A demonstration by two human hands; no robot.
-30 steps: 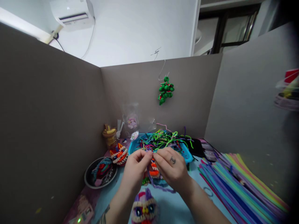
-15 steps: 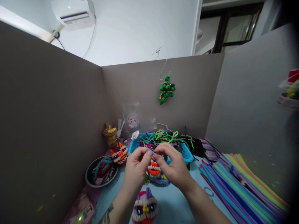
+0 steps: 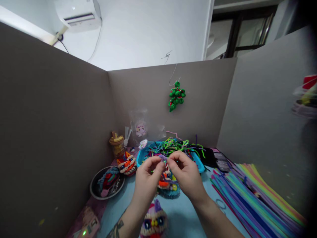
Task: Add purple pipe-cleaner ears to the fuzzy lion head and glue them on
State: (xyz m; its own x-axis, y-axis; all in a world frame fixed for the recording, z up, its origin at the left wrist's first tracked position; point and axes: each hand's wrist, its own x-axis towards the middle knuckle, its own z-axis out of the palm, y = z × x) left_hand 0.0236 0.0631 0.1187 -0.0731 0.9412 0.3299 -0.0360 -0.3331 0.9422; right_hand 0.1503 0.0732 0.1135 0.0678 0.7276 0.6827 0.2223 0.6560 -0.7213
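Between my two hands is a small piece of purple pipe cleaner (image 3: pixel 162 157), bent into a loop, with a tail hanging below. My left hand (image 3: pixel 149 175) pinches its left side between thumb and fingers. On the other side my right hand (image 3: pixel 185 172) pinches it too. Just behind and below the hands sits an orange, cream and blue pipe-cleaner figure (image 3: pixel 169 190), partly hidden by them. Nearer to me stands a lion-like pipe-cleaner head (image 3: pixel 155 220) with cream rows, blue eyes and a purple ear.
A blue basket (image 3: pixel 200 165) heaped with pipe-cleaner scraps is at the back. Loose coloured pipe cleaners (image 3: pixel 257 195) spread at right, beside scissors (image 3: pixel 220 204). At left are a metal bowl (image 3: pixel 92 190), an orange pipe-cleaner head (image 3: pixel 127 163) and a lidded cup (image 3: pixel 117 145).
My hands have turned slightly and drawn a little apart at the fingertips. More of the purple pipe cleaner shows, with its tail now visible below.
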